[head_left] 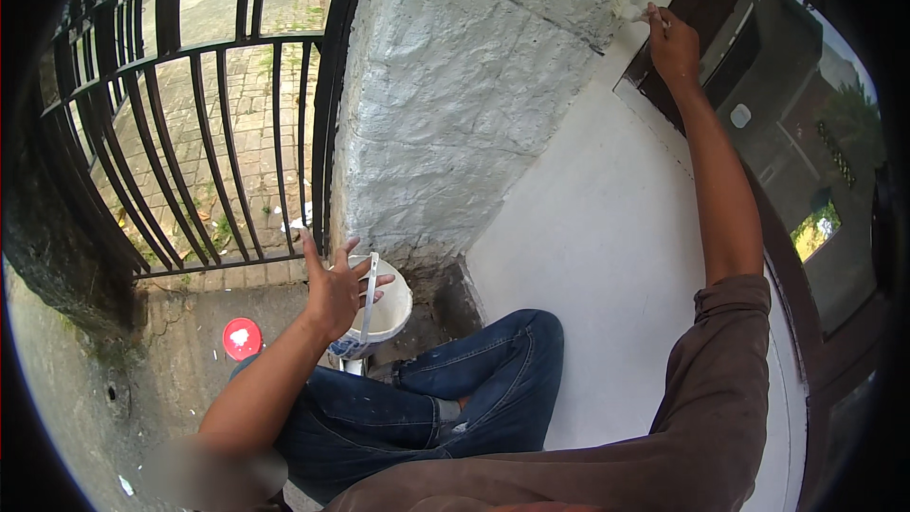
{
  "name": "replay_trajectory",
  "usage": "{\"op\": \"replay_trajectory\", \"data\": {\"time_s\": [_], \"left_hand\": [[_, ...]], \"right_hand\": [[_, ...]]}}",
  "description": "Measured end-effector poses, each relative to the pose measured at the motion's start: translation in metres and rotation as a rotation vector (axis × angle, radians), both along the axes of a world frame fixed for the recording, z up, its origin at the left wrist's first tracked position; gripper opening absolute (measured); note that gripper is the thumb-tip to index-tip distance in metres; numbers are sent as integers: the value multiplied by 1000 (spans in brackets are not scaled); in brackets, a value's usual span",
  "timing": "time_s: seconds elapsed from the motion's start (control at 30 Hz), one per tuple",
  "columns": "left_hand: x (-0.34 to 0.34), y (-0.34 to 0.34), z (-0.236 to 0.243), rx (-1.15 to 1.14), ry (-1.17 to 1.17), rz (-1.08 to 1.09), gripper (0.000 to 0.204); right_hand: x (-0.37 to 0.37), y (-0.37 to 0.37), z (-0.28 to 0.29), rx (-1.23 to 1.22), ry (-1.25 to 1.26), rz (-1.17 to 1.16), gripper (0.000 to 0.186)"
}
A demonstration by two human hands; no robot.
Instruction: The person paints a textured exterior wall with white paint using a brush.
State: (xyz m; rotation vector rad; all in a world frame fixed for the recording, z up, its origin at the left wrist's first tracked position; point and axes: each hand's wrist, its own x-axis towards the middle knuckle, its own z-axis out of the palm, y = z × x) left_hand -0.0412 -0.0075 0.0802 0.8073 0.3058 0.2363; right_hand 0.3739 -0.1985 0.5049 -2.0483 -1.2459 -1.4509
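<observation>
High at the right, my right hand [675, 49] is closed around a paintbrush [633, 11], whose pale bristles rest at the edge of the rough white wall [455, 104], beside a dark brown frame. Low at the left, my left hand [332, 296] has its fingers stretched and spread. They reach past the upright pale handle [370, 299] of a white bucket [396, 308], but I cannot tell whether they press on it. The bucket stands near the wall's foot, with pale coating inside.
A black barred gate [223, 133] stands at the left, paving behind it. On the concrete ground lies a red lid [243, 338] with white paint on it. A smooth white wall [588, 218] and a dark-framed glass pane [787, 133] fill the right. My legs [379, 408] are folded below.
</observation>
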Motion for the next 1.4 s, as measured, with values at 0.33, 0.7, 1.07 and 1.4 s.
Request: {"op": "replay_trajectory", "data": {"time_s": [0.33, 0.7, 1.07, 1.4], "left_hand": [[6, 1, -5, 1, 14, -8, 132], [7, 0, -6, 3, 21, 5, 131], [3, -1, -2, 6, 10, -16, 132], [4, -2, -7, 33, 32, 1, 132]], "right_hand": [[-13, -27, 19, 147, 23, 93, 42], [34, -13, -42, -134, -209, -30, 31], [10, -30, -26, -139, -192, -23, 33], [21, -6, -115, -319, 23, -310, 41]]}}
